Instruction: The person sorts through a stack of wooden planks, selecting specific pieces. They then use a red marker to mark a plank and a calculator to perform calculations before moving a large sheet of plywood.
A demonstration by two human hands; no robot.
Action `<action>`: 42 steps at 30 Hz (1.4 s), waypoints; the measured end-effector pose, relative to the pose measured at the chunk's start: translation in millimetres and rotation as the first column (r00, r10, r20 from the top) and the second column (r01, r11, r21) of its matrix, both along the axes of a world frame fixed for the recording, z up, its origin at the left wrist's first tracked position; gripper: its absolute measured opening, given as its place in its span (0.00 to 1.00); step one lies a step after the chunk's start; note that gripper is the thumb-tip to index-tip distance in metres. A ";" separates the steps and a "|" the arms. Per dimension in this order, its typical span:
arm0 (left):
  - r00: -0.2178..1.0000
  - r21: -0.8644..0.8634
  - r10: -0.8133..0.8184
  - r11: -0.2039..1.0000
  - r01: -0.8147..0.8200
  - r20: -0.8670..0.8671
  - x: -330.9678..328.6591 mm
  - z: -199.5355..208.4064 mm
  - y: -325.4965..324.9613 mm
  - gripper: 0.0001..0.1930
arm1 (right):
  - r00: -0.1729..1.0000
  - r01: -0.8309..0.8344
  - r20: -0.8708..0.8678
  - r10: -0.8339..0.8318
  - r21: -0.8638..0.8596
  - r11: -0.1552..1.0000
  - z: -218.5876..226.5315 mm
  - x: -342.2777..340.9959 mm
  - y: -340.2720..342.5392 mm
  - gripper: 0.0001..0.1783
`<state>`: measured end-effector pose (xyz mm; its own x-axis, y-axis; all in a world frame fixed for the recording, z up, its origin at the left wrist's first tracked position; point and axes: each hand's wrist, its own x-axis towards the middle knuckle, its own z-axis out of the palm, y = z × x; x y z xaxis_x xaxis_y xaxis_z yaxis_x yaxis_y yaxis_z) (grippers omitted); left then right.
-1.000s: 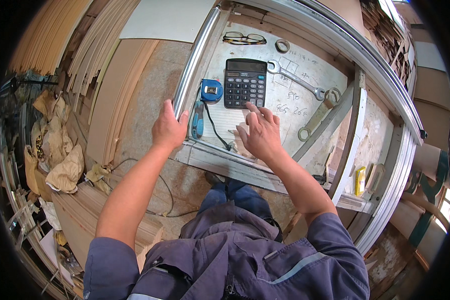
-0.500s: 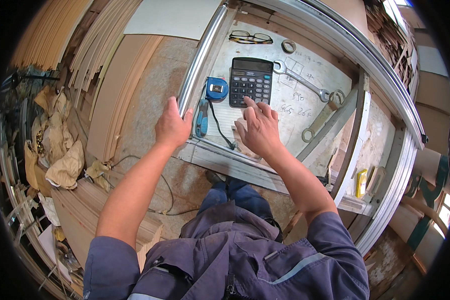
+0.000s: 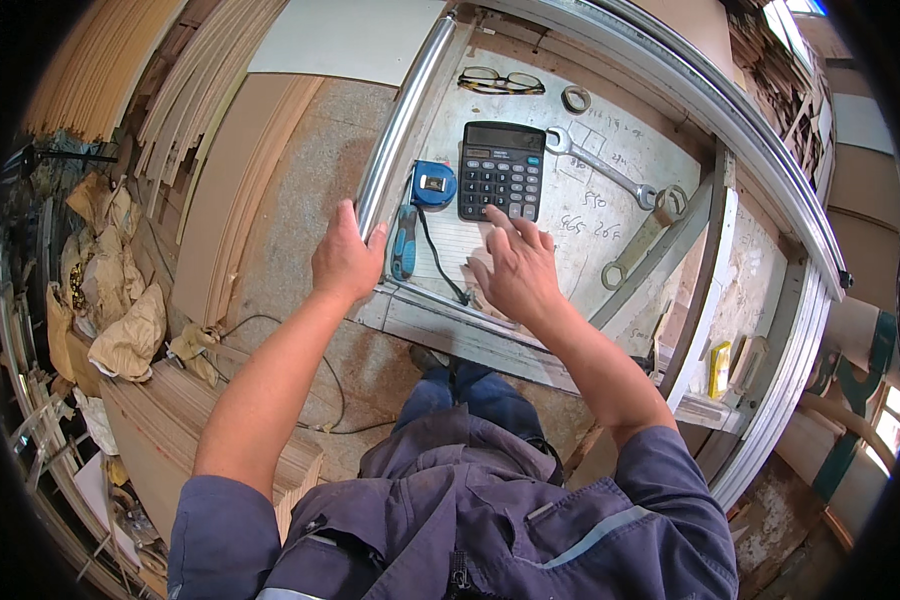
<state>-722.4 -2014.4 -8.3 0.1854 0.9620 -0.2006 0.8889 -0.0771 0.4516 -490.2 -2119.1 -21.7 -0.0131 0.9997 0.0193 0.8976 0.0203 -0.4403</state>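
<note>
A black calculator (image 3: 501, 160) with a dark display lies on the marked pale worktop. The outstretched index finger of my right hand (image 3: 520, 265) touches its lowest keys, the other fingers loosely bent and apart. My left hand (image 3: 347, 252) is closed round the near end of a shiny metal tube (image 3: 402, 120), thumb on one side and fingers on the other. Between tube and calculator are a blue tape measure (image 3: 434, 184) and a blue-handled tool (image 3: 404, 243), its working end unclear. Lined paper (image 3: 440, 240) lies under them, with a dark cord across it.
Glasses (image 3: 501, 81) and a metal ring (image 3: 576, 98) lie beyond the calculator. Two wrenches, a silver one (image 3: 605, 166) and a dull one (image 3: 642, 240), are on its right. A metal rail (image 3: 760, 110) borders the worktop. Wooden boards (image 3: 260, 180) and crumpled brown paper (image 3: 120, 290) are at left.
My right index fingertip has shifted slightly down and left, to the calculator's bottom row of keys. My left hand stays on the tube. The whole view has shifted slightly.
</note>
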 end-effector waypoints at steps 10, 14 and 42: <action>1.000 0.003 -0.002 1.000 0.003 -0.016 0.7 0.0 -0.2 0.30 | 0.991 0.127 0.041 -0.127 -0.013 0.992 -13.2 25.9 -31.0 0.21; 0.999 0.019 -0.012 1.000 0.013 -0.052 -0.5 0.1 0.0 0.29 | 0.990 0.125 0.062 -0.128 0.050 0.991 -9.6 26.4 -24.7 0.22; 0.999 0.029 -0.021 0.999 0.022 -0.036 -2.8 -7.5 1.5 0.30 | 0.955 0.147 -0.274 -0.110 0.119 0.982 -4.8 -8.1 -68.8 0.15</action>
<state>-725.2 -2012.9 -15.8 0.1996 0.9633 -0.1794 0.9024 -0.1093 0.4169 -498.2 -2187.9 -26.6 0.1395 0.9801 0.1410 0.7478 -0.0110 -0.6638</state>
